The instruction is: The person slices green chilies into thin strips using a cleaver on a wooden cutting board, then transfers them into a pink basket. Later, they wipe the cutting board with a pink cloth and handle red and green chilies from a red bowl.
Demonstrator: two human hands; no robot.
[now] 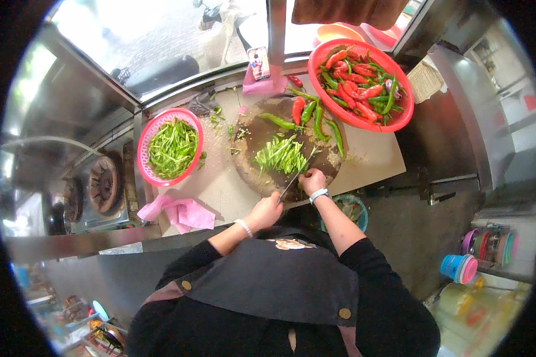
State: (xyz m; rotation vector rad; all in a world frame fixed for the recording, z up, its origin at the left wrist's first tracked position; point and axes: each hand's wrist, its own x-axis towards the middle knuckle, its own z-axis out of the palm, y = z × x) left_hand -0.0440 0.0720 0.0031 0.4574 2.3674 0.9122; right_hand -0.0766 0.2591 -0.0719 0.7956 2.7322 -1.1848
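My left hand (268,210) grips the handle of a kitchen knife (293,179), its blade slanting up and right over a round wooden chopping board (250,172). My right hand (312,180), with curled fingers, is just right of the blade at the board's near edge; what lies under its fingers is hidden. Left of the blade is a pile of sliced green peppers (280,155). Whole green chili peppers (319,121) and a red chili pepper (298,110) lie on the far part of the board.
A pink basket of sliced green peppers (139,149) stands left, a red basket of whole chili peppers (362,125) at the back right. A pink cloth (183,215) lies at the near left. A phone (258,64) leans by the window. A blue-green bin (362,214) is below the counter edge.
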